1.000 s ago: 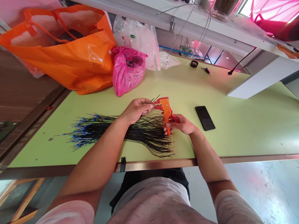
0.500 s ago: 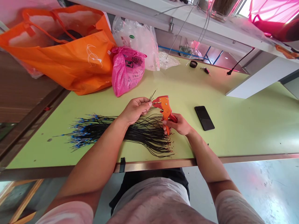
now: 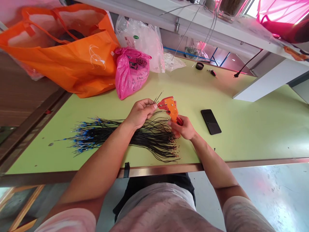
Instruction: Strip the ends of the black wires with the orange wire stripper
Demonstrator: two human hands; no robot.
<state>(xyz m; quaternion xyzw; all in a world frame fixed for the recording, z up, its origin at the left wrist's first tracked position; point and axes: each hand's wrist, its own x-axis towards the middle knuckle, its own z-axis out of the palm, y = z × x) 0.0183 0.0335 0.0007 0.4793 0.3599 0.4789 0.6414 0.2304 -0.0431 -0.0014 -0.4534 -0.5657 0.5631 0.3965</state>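
Orange-and-red wire strippers (image 3: 172, 109) are in my right hand (image 3: 183, 128), whose fingers wrap round the handles. The tool's jaws point left, toward the fingertips of my left hand (image 3: 142, 113). Thin black wires (image 3: 157, 98) are pinched between my left thumb and fingers, their ends sticking up past the fingertips. At the jaws, I cannot make out exactly which wire lies between them. Below both hands a large bundle of black wires (image 3: 149, 140) lies across the table, with blue tips at its left end and coppery tips at its right. My left forearm covers part of the bundle.
On the green table (image 3: 253, 135) a black phone (image 3: 210, 121) lies to the right. An orange bag (image 3: 79, 61), a pink plastic bag (image 3: 132, 75) and a clear bag (image 3: 145, 42) stand back left. Behind are a black tape roll (image 3: 199, 66) and a shelf (image 3: 231, 29) overhead.
My right hand has squeezed the wire strippers' handles closer together, and the tool has tilted slightly. The left hand has hardly moved.
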